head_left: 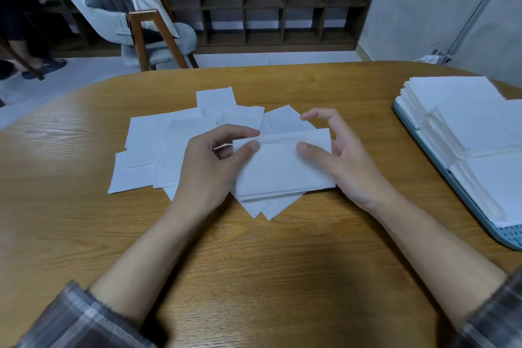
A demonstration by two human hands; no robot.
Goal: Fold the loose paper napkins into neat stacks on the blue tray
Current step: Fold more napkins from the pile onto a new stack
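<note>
A half-folded white napkin [279,169] lies on top of a loose pile of white napkins [158,147] at the middle of the wooden table [254,277]. My left hand [209,167] pinches its upper left corner between thumb and forefinger. My right hand [339,155] has its thumb pressed on the napkin's upper right part, with the fingers curled above the right edge. The blue tray [505,234] sits at the right edge of the view, holding stacks of folded napkins [466,133].
A grey chair [135,22] with wooden legs stands beyond the table's far left edge. Dark wooden shelving [268,3] lines the back wall. A person's foot in a slipper [42,65] shows at the far left on the floor.
</note>
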